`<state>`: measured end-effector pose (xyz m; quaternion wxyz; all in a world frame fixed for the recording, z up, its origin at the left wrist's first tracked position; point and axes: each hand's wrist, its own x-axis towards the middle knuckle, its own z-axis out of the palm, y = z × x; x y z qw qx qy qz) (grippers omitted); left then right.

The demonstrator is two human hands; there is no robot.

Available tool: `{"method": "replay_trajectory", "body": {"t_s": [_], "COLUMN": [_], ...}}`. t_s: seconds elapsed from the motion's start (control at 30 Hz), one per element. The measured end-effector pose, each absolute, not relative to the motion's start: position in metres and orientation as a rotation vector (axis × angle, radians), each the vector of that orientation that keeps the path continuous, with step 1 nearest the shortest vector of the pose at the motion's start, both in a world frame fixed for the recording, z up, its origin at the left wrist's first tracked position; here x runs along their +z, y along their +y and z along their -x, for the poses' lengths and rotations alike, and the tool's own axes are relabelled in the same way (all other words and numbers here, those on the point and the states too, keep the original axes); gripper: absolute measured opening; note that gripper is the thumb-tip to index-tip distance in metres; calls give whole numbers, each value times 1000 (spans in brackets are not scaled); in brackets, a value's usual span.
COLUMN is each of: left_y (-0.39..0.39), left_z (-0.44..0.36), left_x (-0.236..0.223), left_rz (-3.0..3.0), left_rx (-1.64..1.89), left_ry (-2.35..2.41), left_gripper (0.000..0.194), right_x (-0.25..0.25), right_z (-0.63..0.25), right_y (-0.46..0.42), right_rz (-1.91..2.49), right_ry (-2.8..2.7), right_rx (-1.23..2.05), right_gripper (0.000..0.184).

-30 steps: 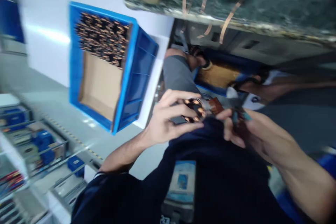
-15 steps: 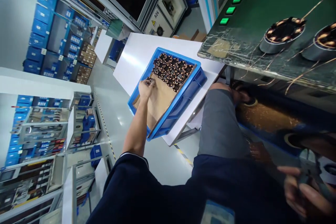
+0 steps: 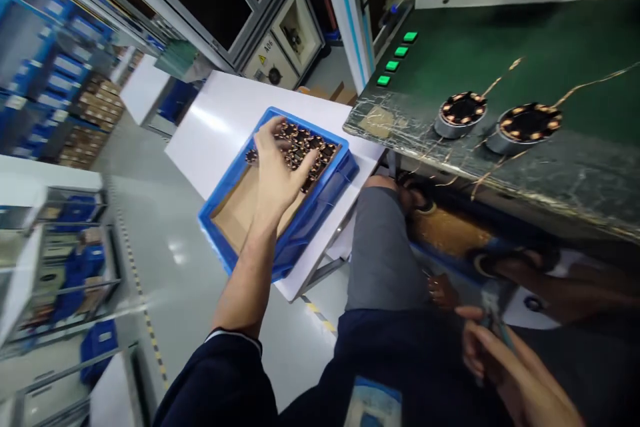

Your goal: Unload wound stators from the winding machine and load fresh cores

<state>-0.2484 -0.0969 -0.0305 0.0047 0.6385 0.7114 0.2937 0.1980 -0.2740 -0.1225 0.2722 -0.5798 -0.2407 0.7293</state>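
My left hand (image 3: pixel 275 170) is over a blue plastic bin (image 3: pixel 317 220), its fingers spread and its thumb apart. Under and beside it lie rows of copper-wound motor stators (image 3: pixel 313 147), partly hidden by the fingers. One stator (image 3: pixel 251 157) sits at the left end of the row, just beside the hand. Brown cardboard (image 3: pixel 240 203) lines the nearer part of the bin. Low at the right, in dim light, my right hand (image 3: pixel 500 353) is closed around a pair of pliers (image 3: pixel 493 310) with their jaws pointing up.
The bin rests on a white table (image 3: pixel 200 140). On the green-topped workbench (image 3: pixel 415 97) at the right stand two stators in metal rings (image 3: pixel 460 113) with loose wires, near several green-lit buttons (image 3: pixel 393 66). A person's foot (image 3: pixel 417 197) shows below the bench.
My left hand has opened and moved farther over the stators; one stator now lies beside the row's left end. The view has shifted, showing more bench. My right hand still holds the pliers.
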Motion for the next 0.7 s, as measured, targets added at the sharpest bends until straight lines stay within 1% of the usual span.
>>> {"method": "replay_trajectory", "body": {"t_s": [0.07,0.17,0.27,0.37,0.43,0.53,0.63,0.7], "left_y": [-78,-35,5,23,14,-33,-97,-132], "left_z": [190,116,74,61,58,45,22,8], "left_x": [-27,-37,-61,-76,-76,-68,-61,-58], "left_rz": [-2111,-2172,-2139,-2105,-2099,-2048,-1946,-1939], "left_rx": [1036,1076,1030,998,1042,1186,1236,1255], "left_ry": [1910,1560,1428,1427,1398,1269,1184,1122], "left_gripper": [82,76,75,69,61,53,52,54], "right_x": [-107,-89,-73,-67,-72,-80,-76,-68], "right_z": [-192,-192,-198,-210,-220,-231,-235,-234], "right_y": [-264,-253,-246,-246,-249,-258,-263,-260], "right_rz": [1566,1518,1519,1505,1466,1479,1508,1472], "right_ry": [-684,-842,-955,-1038,-1129,-1259,-1399,-1480], "right_rx": [2020,2041,1948,1831,1787,1696,1582,1514], "right_gripper": [50,48,45,41,40,43,44,49]}}
